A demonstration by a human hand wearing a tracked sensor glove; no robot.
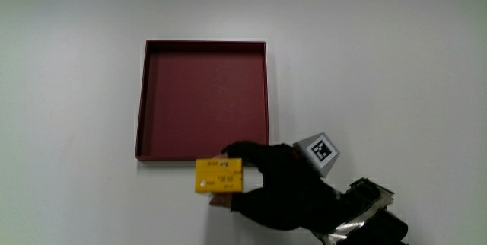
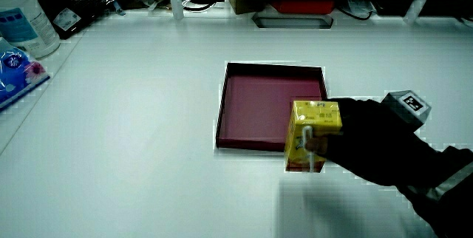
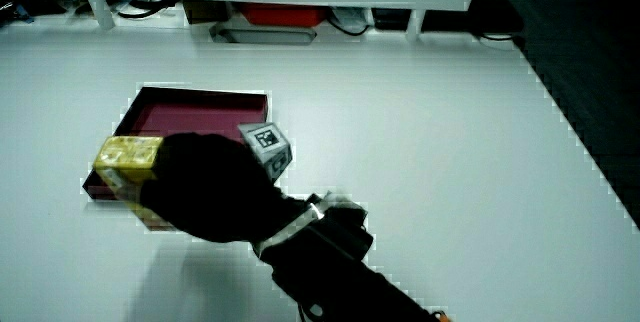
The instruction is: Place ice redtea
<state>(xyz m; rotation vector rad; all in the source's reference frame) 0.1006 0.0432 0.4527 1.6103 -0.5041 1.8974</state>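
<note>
The hand [image 1: 278, 188] grasps a yellow drink carton [image 1: 219, 175], fingers wrapped around its sides, and holds it upright just at the near edge of the dark red tray [image 1: 204, 98], on the person's side of it. In both side views the carton [image 2: 312, 136] [image 3: 128, 157] overlaps the tray's near rim [image 2: 251, 146] [image 3: 100, 190]; whether it touches the white table [image 1: 380, 62] cannot be told.

Carton [image 1: 219, 175] in hand [image 1: 278, 184] — at tray's [image 1: 141, 123] edge nearest the person
</note>
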